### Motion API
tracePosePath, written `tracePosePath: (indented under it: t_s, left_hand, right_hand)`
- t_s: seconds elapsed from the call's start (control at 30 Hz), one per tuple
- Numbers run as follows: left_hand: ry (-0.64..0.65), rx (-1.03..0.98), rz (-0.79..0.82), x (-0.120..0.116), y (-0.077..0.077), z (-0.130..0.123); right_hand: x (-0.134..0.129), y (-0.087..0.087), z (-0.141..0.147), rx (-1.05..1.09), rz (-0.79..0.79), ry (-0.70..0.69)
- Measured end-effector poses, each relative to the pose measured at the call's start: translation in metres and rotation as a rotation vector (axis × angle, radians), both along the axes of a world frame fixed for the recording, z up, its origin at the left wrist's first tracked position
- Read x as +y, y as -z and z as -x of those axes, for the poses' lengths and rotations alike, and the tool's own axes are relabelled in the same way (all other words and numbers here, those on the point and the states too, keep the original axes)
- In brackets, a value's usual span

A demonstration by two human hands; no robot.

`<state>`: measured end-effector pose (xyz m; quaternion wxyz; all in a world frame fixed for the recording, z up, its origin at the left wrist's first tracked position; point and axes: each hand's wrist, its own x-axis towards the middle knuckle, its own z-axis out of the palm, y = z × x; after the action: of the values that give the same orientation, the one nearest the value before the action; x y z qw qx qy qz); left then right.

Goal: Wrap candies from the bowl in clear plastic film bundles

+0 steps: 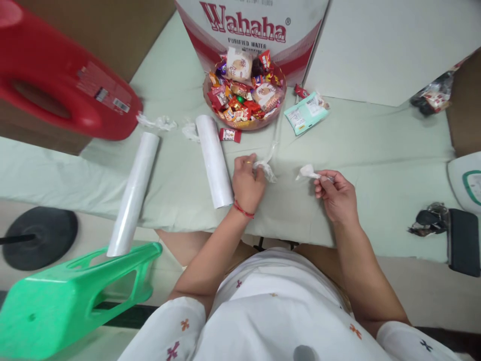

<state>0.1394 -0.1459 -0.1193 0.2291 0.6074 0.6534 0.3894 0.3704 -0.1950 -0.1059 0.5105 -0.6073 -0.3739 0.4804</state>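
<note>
My left hand (248, 184), a red string round its wrist, rests over the table with curled fingers at one end of a crumpled clear plastic bag (267, 171). A thin tail of that plastic trails toward the bowl. Between the thumb and fingers of my right hand (338, 193) is a twisted white plastic bag (308, 172), its puffed end pointing left. Just left of my left hand lies a white roll of plastic bags (215, 163). A second roll (134, 193) lies farther left, jutting over the table edge. Scrunched plastic (158, 122) sits beyond it.
A bowl of wrapped sweets (244, 123) stands before a Wahaha carton (251, 25). Nearby are a red sweet (230, 135) and a mint-green packet (306, 113). A red jug (67, 75) is at left, a green stool (37, 306) below, a dark phone (464, 240) at right.
</note>
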Motion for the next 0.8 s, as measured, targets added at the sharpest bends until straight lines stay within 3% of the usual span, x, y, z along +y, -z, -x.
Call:
tracePosePath:
  t_s: [0.1,0.17,0.27,0.37,0.43,0.57,0.7,0.8]
  left_hand:
    - [-0.058,0.047,-0.155,-0.007,-0.009,-0.005]
    - [0.003,0.008,-0.226,-0.018,-0.019,-0.012]
    - [0.277,-0.133,-0.126,-0.026,-0.024,-0.028]
    - [0.471,-0.254,0.007,-0.015,-0.012,-0.044]
    - [0.518,-0.396,0.082,-0.003,0.000,-0.049]
    - [0.398,-0.800,0.238,0.015,0.010,-0.047]
    - [0.256,-1.145,0.317,0.024,0.005,-0.039]
    - [0.214,-1.278,0.345,0.029,0.003,-0.036]
  right_hand:
    - [-0.001,0.004,0.002,0.013,-0.010,0.035]
    - [-0.002,0.008,0.002,0.009,-0.040,0.038]
    - [-0.005,0.013,0.001,-0.060,-0.096,0.003]
    - [-0.007,0.016,0.001,-0.127,-0.141,-0.037]
    - [-0.007,0.016,0.001,-0.149,-0.166,-0.059]
    - [-0.007,0.016,0.001,-0.200,-0.186,-0.057]
    - [-0.004,0.021,0.000,-0.252,-0.242,-0.002]
    - [-0.005,0.022,-0.002,-0.266,-0.293,0.060]
